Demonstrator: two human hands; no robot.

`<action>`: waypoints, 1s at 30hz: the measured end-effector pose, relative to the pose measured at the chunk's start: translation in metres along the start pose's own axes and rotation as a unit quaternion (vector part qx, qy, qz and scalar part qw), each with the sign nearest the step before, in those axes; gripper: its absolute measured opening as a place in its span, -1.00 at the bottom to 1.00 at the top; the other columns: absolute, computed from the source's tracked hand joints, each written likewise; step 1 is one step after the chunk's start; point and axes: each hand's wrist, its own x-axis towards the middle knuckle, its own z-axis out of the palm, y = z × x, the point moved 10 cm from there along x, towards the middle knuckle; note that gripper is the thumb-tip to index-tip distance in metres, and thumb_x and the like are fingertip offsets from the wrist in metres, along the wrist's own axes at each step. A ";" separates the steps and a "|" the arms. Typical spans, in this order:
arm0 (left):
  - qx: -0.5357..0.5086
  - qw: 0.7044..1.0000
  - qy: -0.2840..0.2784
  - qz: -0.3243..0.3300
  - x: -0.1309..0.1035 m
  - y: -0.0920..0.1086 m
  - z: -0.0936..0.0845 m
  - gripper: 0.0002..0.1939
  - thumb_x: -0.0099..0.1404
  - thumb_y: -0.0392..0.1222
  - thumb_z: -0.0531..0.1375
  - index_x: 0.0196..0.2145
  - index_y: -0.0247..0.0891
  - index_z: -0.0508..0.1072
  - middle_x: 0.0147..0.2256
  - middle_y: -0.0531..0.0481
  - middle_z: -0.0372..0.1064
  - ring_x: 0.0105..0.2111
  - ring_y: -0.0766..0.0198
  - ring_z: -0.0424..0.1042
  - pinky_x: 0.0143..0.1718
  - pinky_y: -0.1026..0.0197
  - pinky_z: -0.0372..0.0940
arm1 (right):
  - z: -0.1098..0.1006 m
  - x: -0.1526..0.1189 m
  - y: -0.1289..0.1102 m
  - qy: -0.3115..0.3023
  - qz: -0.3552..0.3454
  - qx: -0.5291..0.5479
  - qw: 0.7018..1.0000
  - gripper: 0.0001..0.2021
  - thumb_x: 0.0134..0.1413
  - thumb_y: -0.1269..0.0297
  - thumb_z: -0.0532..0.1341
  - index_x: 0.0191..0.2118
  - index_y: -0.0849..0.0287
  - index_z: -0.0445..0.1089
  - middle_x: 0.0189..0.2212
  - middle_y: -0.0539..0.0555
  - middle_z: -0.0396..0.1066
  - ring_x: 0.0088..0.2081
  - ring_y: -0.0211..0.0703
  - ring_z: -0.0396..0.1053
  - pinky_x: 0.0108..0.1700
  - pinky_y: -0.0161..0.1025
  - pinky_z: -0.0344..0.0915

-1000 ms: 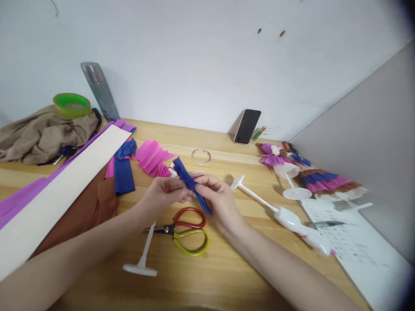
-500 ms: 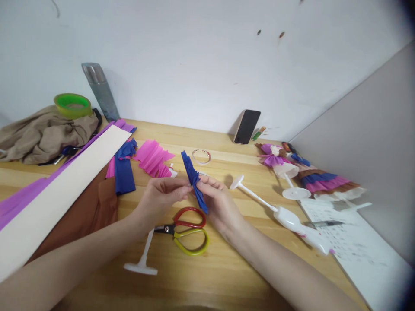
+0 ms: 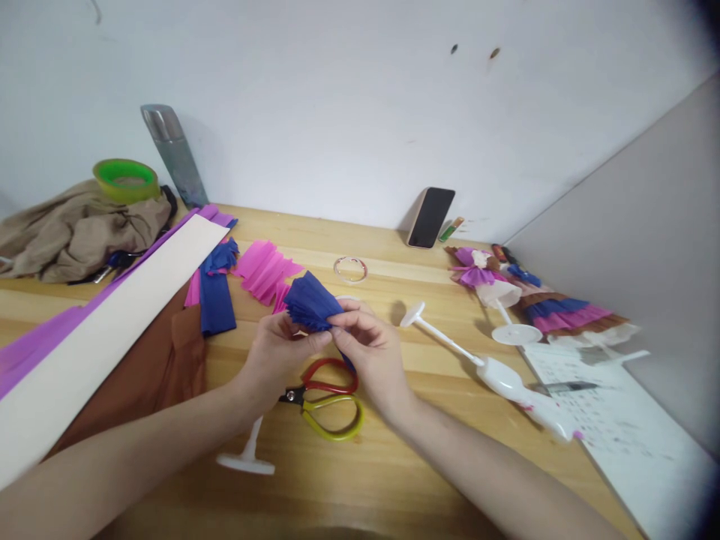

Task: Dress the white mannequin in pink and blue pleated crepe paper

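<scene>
A pleated strip of blue crepe paper point(image 3: 311, 298) is pinched between my two hands above the table, its folds fanned up and to the left. My left hand point(image 3: 281, 346) grips its lower left edge with thumb and fingers. From the other side, my right hand point(image 3: 368, 346) pinches the gathered part, and a narrow tail of the paper hangs below. Under my hands lie scissors point(image 3: 331, 397) with one red and one yellow handle; their blades are hidden behind my left hand and wrist. Pleated pink crepe paper point(image 3: 264, 268) lies just beyond my left hand.
At left are a long cream strip point(image 3: 129, 330), brown paper point(image 3: 151, 379), a green tape roll point(image 3: 124, 180) on cloth and a bottle point(image 3: 174, 154). A white doll-like form point(image 3: 523, 397), a layered paper skirt point(image 3: 579, 315) and a knife point(image 3: 568, 387) lie right. A phone point(image 3: 430, 217) leans on the wall.
The blue paper has turned from an upright, edge-on strip to a fan spread toward the left. My fingers have shifted along it, and both hands still hold it.
</scene>
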 end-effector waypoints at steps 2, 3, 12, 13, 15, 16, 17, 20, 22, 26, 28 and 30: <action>-0.002 1.000 -0.013 -0.001 0.000 0.000 0.001 -0.88 -0.20 -0.30 0.45 -0.65 -0.28 0.57 -0.64 0.08 0.48 -0.61 0.44 0.32 -0.49 0.38 0.25 | 0.002 -0.003 0.005 -0.003 0.031 0.037 0.999 -0.98 -0.14 0.29 0.40 -0.47 0.02 0.59 -0.20 0.08 0.48 -0.10 -0.03 0.42 0.00 0.01 0.37; -0.004 1.000 -0.020 0.000 0.000 0.000 0.001 -0.88 -0.19 -0.29 0.45 -0.66 -0.28 0.57 -0.65 0.08 0.46 -0.62 0.45 0.31 -0.51 0.38 0.24 | 0.003 -0.005 0.008 -0.001 0.048 0.057 0.997 -0.97 -0.14 0.28 0.42 -0.46 0.02 0.59 -0.19 0.07 0.46 -0.13 -0.05 0.43 -0.03 0.00 0.40; 0.002 1.000 -0.023 0.009 0.001 0.002 -0.002 -0.87 -0.11 -0.20 0.45 -0.53 -0.26 0.64 -0.66 0.08 0.41 -0.62 0.44 0.26 -0.52 0.35 0.22 | 0.011 -0.016 0.017 -0.004 0.128 0.126 0.984 -0.88 -0.18 0.18 0.46 -0.41 -0.02 0.63 -0.16 0.03 0.41 -0.35 -0.19 0.43 -0.29 -0.10 0.48; 0.007 1.000 -0.021 0.009 0.002 0.002 -0.004 -0.86 -0.11 -0.19 0.45 -0.54 -0.26 0.63 -0.66 0.09 0.40 -0.62 0.43 0.25 -0.52 0.34 0.22 | 0.010 -0.016 0.016 -0.006 0.126 0.121 0.985 -0.90 -0.15 0.18 0.45 -0.40 -0.04 0.63 -0.16 0.03 0.42 -0.34 -0.17 0.43 -0.27 -0.10 0.48; 0.007 1.000 -0.021 0.010 0.004 0.001 -0.007 -0.84 -0.12 -0.17 0.46 -0.55 -0.26 0.62 -0.65 0.09 0.39 -0.62 0.43 0.25 -0.53 0.34 0.21 | 0.010 -0.016 0.012 -0.014 0.111 0.103 0.988 -0.91 -0.10 0.18 0.43 -0.37 -0.06 0.63 -0.16 0.04 0.44 -0.25 -0.11 0.44 -0.18 -0.08 0.46; 0.005 1.000 -0.023 0.010 0.005 0.002 -0.008 -0.84 -0.11 -0.16 0.47 -0.55 -0.25 0.61 -0.64 0.09 0.40 -0.61 0.43 0.26 -0.54 0.34 0.21 | 0.009 -0.015 0.009 -0.018 0.098 0.092 0.991 -0.91 -0.08 0.18 0.42 -0.36 -0.07 0.63 -0.15 0.05 0.45 -0.18 -0.07 0.43 -0.14 -0.07 0.44; 0.004 1.000 -0.028 0.009 0.006 0.002 -0.008 -0.84 -0.11 -0.17 0.47 -0.55 -0.25 0.61 -0.63 0.09 0.42 -0.61 0.43 0.26 -0.54 0.35 0.20 | 0.008 -0.014 0.005 -0.020 0.083 0.081 0.993 -0.92 -0.07 0.18 0.41 -0.36 -0.06 0.63 -0.14 0.06 0.46 -0.12 -0.04 0.42 -0.09 -0.06 0.42; 0.007 0.998 -0.066 0.001 0.006 0.009 -0.003 -0.86 -0.09 -0.19 0.47 -0.54 -0.24 0.62 -0.60 0.08 0.45 -0.61 0.44 0.25 -0.54 0.35 0.19 | 0.004 -0.009 -0.007 -0.022 0.046 0.075 0.996 -0.92 -0.04 0.17 0.39 -0.35 -0.02 0.61 -0.13 0.08 0.49 -0.07 -0.02 0.41 -0.03 -0.05 0.37; 0.018 0.994 -0.110 -0.009 0.004 0.014 0.006 -0.86 -0.06 -0.19 0.47 -0.52 -0.25 0.63 -0.57 0.05 0.48 -0.59 0.41 0.30 -0.48 0.33 0.24 | 0.001 -0.004 -0.009 -0.026 0.053 0.096 0.994 -0.85 -0.03 0.16 0.39 -0.28 0.00 0.58 -0.19 0.07 0.53 -0.15 -0.07 0.43 -0.07 -0.09 0.36; 0.041 0.987 -0.149 -0.037 0.001 0.018 0.014 -0.80 -0.07 -0.15 0.47 -0.46 -0.29 0.65 -0.48 -0.05 0.56 -0.47 0.28 0.45 -0.33 0.24 0.35 | 0.006 0.000 -0.004 -0.071 0.124 0.108 0.984 -0.67 -0.03 0.07 0.37 -0.13 0.06 0.54 -0.37 0.04 0.51 -0.37 -0.20 0.39 -0.32 -0.24 0.31; 0.053 0.986 -0.149 -0.048 0.003 0.015 0.012 -0.79 -0.08 -0.15 0.48 -0.47 -0.30 0.64 -0.49 -0.05 0.56 -0.48 0.30 0.46 -0.34 0.26 0.35 | 0.010 0.001 -0.006 -0.093 0.134 0.085 0.983 -0.69 -0.04 0.07 0.36 -0.19 0.12 0.56 -0.46 0.01 0.46 -0.44 -0.25 0.34 -0.39 -0.28 0.26; 0.057 0.985 -0.150 -0.058 0.005 0.010 0.011 -0.79 -0.08 -0.15 0.49 -0.48 -0.31 0.63 -0.51 -0.03 0.56 -0.52 0.33 0.45 -0.38 0.29 0.34 | 0.011 0.002 -0.010 -0.101 0.125 0.058 0.985 -0.77 -0.09 0.13 0.39 -0.31 0.14 0.56 -0.52 -0.04 0.40 -0.49 -0.30 0.30 -0.43 -0.30 0.22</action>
